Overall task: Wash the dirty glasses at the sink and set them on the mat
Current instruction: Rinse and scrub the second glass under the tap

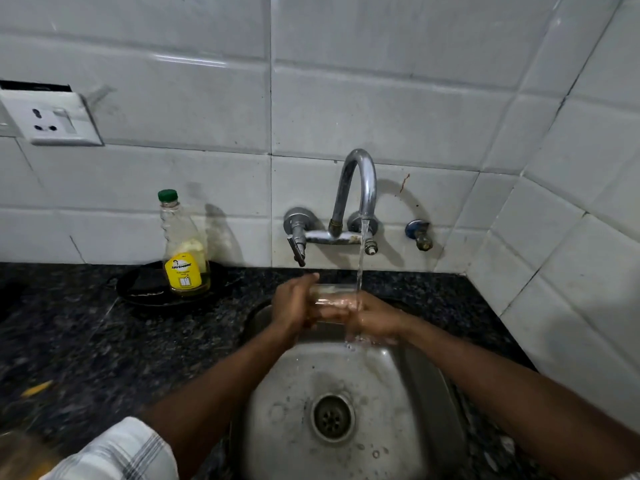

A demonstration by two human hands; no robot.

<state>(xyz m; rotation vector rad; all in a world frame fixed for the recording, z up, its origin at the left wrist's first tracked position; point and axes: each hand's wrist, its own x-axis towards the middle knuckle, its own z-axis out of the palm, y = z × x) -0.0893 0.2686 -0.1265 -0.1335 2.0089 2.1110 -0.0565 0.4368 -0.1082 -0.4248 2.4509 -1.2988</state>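
Note:
A clear glass (330, 299) lies sideways between my two hands over the steel sink (408, 393). My left hand (294, 303) grips its left end, fingers curled round it. My right hand (374, 315) holds its right end, and the water stream (360, 258) from the chrome tap (360, 181) falls on that hand and the glass. Through the glass wall I see fingers; whether any are inside it I cannot tell. No mat shows in this view.
A dish-soap bottle (183, 251) with a green cap stands on a black plate (138, 289) on the dark granite counter (86, 341), left of the sink. A wall socket (52, 119) sits at upper left. White tiled walls close the back and right.

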